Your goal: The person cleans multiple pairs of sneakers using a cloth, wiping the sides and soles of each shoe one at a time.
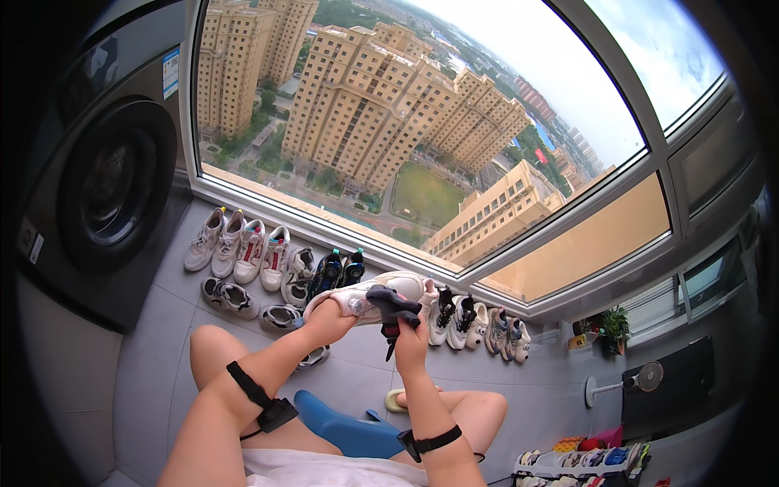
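My left hand (331, 321) grips a white and pale pink sneaker (360, 294) by its heel end, holding it up in front of the row of shoes. Its toe points to the right. Pinched in my right hand (412, 346) is a dark grey, soft-looking item (392, 299) with a black and red strap hanging down. This item overlaps the sneaker's side; whether the two touch, and exactly what it is, I cannot tell. Both forearms wear black straps with small black boxes. Below my hands, a blue plastic piece (350, 429) lies between my bent legs.
Several pairs of shoes (248, 251) line the tiled floor (161, 365) under the large window (365, 234). At left stands a dark washing machine (115, 176). To the right are a white fan (650, 376), a potted plant (614, 325) and a white shoe rack (563, 470).
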### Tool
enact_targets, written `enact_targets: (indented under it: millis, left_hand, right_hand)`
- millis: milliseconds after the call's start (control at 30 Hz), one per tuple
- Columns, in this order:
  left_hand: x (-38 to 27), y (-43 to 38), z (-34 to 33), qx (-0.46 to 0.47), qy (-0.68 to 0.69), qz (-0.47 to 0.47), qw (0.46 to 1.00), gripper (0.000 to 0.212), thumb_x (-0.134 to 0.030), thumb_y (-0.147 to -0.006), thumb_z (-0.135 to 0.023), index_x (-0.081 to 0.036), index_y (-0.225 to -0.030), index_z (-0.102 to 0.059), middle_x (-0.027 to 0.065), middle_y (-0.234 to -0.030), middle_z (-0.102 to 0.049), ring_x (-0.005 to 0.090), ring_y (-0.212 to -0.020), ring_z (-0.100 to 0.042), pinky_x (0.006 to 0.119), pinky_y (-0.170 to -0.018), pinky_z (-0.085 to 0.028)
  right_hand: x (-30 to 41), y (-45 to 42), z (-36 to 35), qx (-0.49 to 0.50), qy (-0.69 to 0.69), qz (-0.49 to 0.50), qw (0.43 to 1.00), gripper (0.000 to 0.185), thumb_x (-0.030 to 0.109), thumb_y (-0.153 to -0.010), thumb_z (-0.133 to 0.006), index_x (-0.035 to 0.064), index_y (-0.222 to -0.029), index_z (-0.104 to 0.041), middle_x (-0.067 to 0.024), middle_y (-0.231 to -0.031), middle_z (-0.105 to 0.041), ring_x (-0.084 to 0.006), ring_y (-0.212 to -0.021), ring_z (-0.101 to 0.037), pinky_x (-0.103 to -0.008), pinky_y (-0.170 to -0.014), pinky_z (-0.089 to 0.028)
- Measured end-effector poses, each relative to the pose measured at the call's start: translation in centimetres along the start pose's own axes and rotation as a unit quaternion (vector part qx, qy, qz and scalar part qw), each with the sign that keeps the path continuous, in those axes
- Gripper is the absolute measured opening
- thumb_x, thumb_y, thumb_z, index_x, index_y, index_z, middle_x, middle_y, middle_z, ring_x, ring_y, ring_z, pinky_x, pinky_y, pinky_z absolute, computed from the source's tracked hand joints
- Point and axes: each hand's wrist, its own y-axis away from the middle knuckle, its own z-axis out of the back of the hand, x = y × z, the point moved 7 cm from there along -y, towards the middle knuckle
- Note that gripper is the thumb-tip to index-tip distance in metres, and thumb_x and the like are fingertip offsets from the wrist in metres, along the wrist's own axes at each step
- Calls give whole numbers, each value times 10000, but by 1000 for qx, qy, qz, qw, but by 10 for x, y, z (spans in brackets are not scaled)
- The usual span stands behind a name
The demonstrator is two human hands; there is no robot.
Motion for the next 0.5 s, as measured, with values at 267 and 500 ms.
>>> enact_targets:
  millis: [267, 500]
  left_hand:
    - [-67, 18, 6, -27, -368, -179, 912, 515, -149, -741, -585, -95, -1248, -514, 202, -1208, -542, 354, -1079, -534, 439, -928, -411]
    - [-60, 15, 5, -16, -473, -240, 848, 617, -171, -733, -602, -119, -1328, -449, 161, -1360, -426, 365, -1216, -435, 455, -1006, -351]
  right_hand:
    - [52, -34, 76, -235, 97, 109, 961, 254, 150, -941, -511, -58, -1072, -577, -107, -1029, -638, -174, -898, -590, -291, -809, -448]
    - [29, -2, -62, 99, 156, 153, 971, 300, 23, -874, -480, 21, -1156, -583, -115, -1140, -638, -203, -1139, -563, -301, -964, -391]
